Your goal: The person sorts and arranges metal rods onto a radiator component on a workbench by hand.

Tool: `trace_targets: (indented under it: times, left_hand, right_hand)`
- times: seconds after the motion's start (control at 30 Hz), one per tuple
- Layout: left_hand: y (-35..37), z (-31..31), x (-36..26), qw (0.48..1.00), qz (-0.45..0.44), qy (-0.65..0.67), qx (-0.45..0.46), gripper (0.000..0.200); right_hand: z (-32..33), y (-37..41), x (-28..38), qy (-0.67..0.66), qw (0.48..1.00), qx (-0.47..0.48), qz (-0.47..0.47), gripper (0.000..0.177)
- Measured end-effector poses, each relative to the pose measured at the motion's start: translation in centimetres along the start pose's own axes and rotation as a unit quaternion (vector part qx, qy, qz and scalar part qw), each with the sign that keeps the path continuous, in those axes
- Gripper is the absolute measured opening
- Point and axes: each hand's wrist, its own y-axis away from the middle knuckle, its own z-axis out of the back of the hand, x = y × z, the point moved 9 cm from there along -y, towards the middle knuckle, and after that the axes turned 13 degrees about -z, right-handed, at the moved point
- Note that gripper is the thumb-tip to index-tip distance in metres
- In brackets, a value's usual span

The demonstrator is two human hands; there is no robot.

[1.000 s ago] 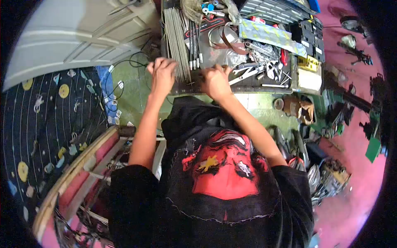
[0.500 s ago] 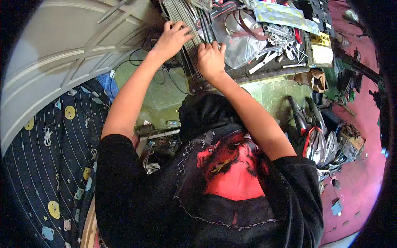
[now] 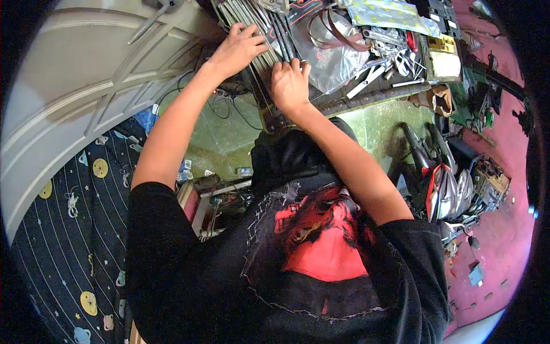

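Observation:
A bundle of long, thin grey strips (image 3: 242,12) lies along the left side of the work table (image 3: 366,103). My left hand (image 3: 238,53) rests across these strips, its fingers apart and slightly bent. Close by on the right, my right hand (image 3: 290,89) has its fingers curled down at the near end of some dark slim rods (image 3: 281,31). What those fingers pinch, if anything, is hidden under them. A clear plastic bag (image 3: 329,66) lies just right of this hand.
Wrenches and other metal tools (image 3: 387,57) crowd the table's right half, beside a yellow-patterned packet (image 3: 389,16). A panelled door (image 3: 86,69) stands on the left. Dark patterned fabric (image 3: 74,229) spreads below it. Assorted parts (image 3: 452,192) lie on the floor at right.
The view has shifted slightly. Both hands stay over the strips with nearly the same pose; the left has moved slightly away from me.

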Motion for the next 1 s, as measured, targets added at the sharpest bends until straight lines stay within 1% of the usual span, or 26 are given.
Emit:
trace_targets:
  times: [0.13, 0.2, 0.3, 0.43, 0.5, 0.63, 0.7, 0.73, 0.83, 0.87, 0.9, 0.93, 0.97, 1.0]
  left_hand:
    - [0.2, -0.4, 0.0, 1.0, -0.011, -0.013, 0.002, 0.026]
    - [0.3, 0.1, -0.1, 0.999, -0.025, 0.008, -0.045, 0.024]
    - [0.5, 0.1, -0.4, 0.998, -0.029, 0.002, -0.052, 0.022]
    - [0.5, 0.0, -0.4, 0.999, -0.024, -0.007, -0.035, 0.022]
    - [0.4, 0.1, -0.7, 0.999, -0.031, -0.017, -0.04, 0.022]
    - [0.0, 1.1, -0.8, 0.998, -0.025, -0.011, -0.06, 0.022]
    - [-0.2, 2.4, -1.0, 0.995, -0.027, -0.025, -0.089, 0.023]
    - [-0.2, 3.0, -1.0, 0.995, -0.026, -0.023, -0.088, 0.023]
    - [0.4, 4.8, -0.9, 0.996, -0.014, -0.015, -0.085, 0.021]
    - [0.8, 5.2, -0.8, 0.997, -0.01, -0.018, -0.072, 0.021]
    - [1.3, 5.4, -0.8, 0.998, -0.006, -0.021, -0.06, 0.021]
    - [2.0, 5.7, -0.6, 0.998, 0.01, 0.002, -0.058, 0.021]
    - [2.6, 5.9, -0.7, 0.998, 0.01, 0.002, -0.058, 0.021]
    - [3.6, 6.1, -0.5, 0.997, 0.033, -0.008, -0.07, 0.021]
  right_hand:
    - [-0.2, -0.3, 0.0, -0.012, 1.0, -0.006, -0.024, 0.017]
    - [-0.5, -0.4, -0.2, -0.008, 1.0, -0.003, -0.029, 0.017]
    - [-0.6, -0.5, -0.2, -0.003, 0.999, -0.025, -0.032, 0.016]
    - [-1.1, -0.8, -0.7, 0.003, 0.999, 0.007, -0.053, 0.018]
    - [-1.0, -0.9, -1.2, -0.029, 0.997, 0.02, -0.068, 0.015]
    - [0.9, -0.8, -2.1, -0.055, 0.996, 0.014, -0.069, 0.015]
    - [2.4, -0.8, -2.8, -0.083, 0.994, 0.0, -0.078, 0.014]
    - [3.2, -0.8, -3.1, -0.09, 0.993, -0.003, -0.076, 0.017]
    - [3.8, -1.3, -3.6, -0.091, 0.994, 0.021, -0.057, 0.019]
    - [4.3, -1.4, -3.5, -0.128, 0.991, 0.003, -0.027, 0.018]
    - [4.3, -1.6, -3.7, -0.128, 0.991, 0.004, -0.026, 0.018]
    - [4.3, -1.9, -3.6, -0.124, 0.992, 0.009, -0.015, 0.016]
    - [4.3, -2.2, -3.6, -0.121, 0.993, 0.014, -0.005, 0.014]
    - [4.9, -2.3, -3.6, -0.108, 0.994, 0.004, -0.001, 0.016]
